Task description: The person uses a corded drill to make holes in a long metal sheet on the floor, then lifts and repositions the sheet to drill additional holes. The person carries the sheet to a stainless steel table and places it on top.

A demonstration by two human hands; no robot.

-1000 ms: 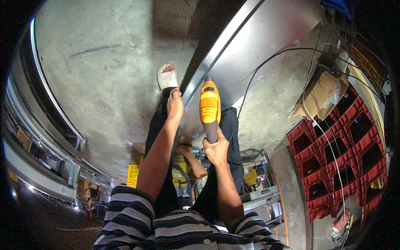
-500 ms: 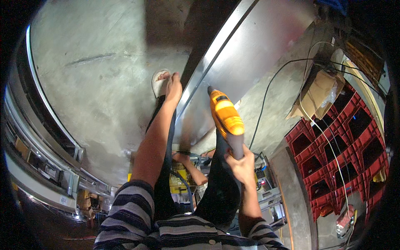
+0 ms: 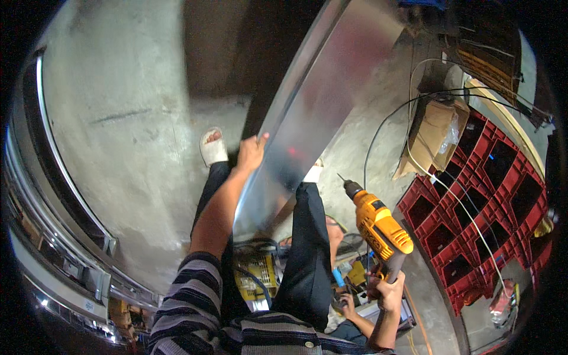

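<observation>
A long shiny metal panel point(image 3: 325, 89) slants up and away from between my legs. My left hand point(image 3: 251, 152) grips its left edge, fingers curled over the rim. Out to the right, my right hand point(image 3: 389, 291) is closed round the dark handle of a yellow power drill point(image 3: 381, 223). The drill's thin bit points up and to the left, apart from the panel, over the concrete floor point(image 3: 349, 142). My sandalled feet stand on either side of the panel, the right one partly hidden by it.
Red plastic lattice crates point(image 3: 467, 234) and an opened cardboard box point(image 3: 435, 133) lie at the right, with loose cables across them. Metal frames point(image 3: 62, 263) line the left. Behind my legs are a yellow crate point(image 3: 269, 272) and another person's hand point(image 3: 349, 307).
My right hand has drawn the drill away from the panel, toward me and to the right. The panel appears narrower and more tilted, with my left hand still at its edge.
</observation>
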